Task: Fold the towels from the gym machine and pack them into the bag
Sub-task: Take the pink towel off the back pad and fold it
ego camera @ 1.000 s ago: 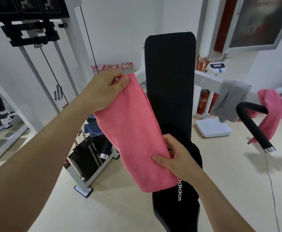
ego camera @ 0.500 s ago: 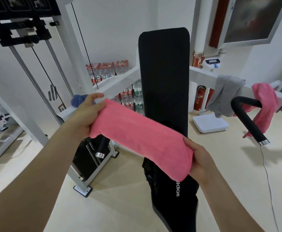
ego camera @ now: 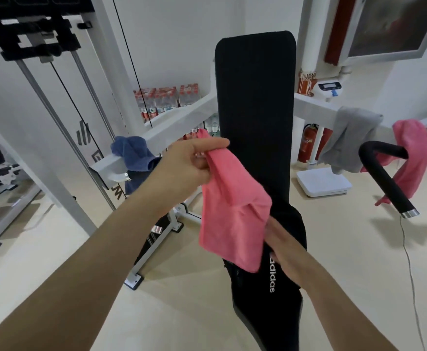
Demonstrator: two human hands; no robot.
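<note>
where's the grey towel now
In the head view, the grey towel hangs over the white machine bar at right, between the black backrest and a draped pink towel.

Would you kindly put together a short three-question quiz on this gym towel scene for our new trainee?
1. True or false: the left hand pinches the top of the held pink towel.
2. Which word is printed on the black bag? A: Nike. B: adidas. C: Puma.
3. Leaving out the held one, how many towels hang on the machine, and in which colours?

Key
1. True.
2. B.
3. Three: the blue towel, the grey towel and the second pink towel.
</note>
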